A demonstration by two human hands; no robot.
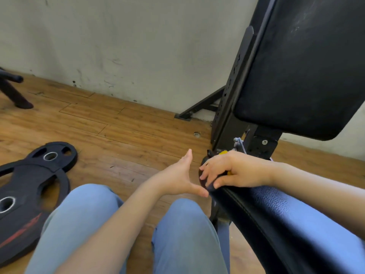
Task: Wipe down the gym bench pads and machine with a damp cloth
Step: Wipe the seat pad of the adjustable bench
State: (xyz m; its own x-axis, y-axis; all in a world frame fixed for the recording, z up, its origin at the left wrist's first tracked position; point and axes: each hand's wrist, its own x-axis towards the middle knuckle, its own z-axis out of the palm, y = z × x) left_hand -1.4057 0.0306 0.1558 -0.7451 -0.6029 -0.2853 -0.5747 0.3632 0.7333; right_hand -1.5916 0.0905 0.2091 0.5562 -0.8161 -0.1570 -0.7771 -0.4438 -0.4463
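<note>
Wooden floor (122,123) fills most of the frame, running back to a scuffed grey wall (128,40) across the top, with black weight plates (29,186) lying at the left edge just beside my knee.

The seat pad (292,220) juts in from the lower right, and the back pad (302,72) stands tilted at the upper right on its black frame (227,119). My right hand (233,171) sits on the front end of the seat pad, fingers curled over something dark and yellow at the nose of it (a cloth or a knob, I cannot tell which). My left hand (177,177) is spread flat, fingers straight, thumb just touching the pad's front corner, holding nothing.

What worries me is the hardware right behind my right knuckles: a bolt and bracket (239,143) stick out there, and a hard forward stroke could drive my fingers into them. If the yellow part is an adjustment pin, leaning on it might release the seat and let it shift under my weight. My left thumb sits at the pad's corner, so a slip could pinch it there. Crouched this close to the plates, I could also catch a foot on them when I move round to the back pad.
</note>
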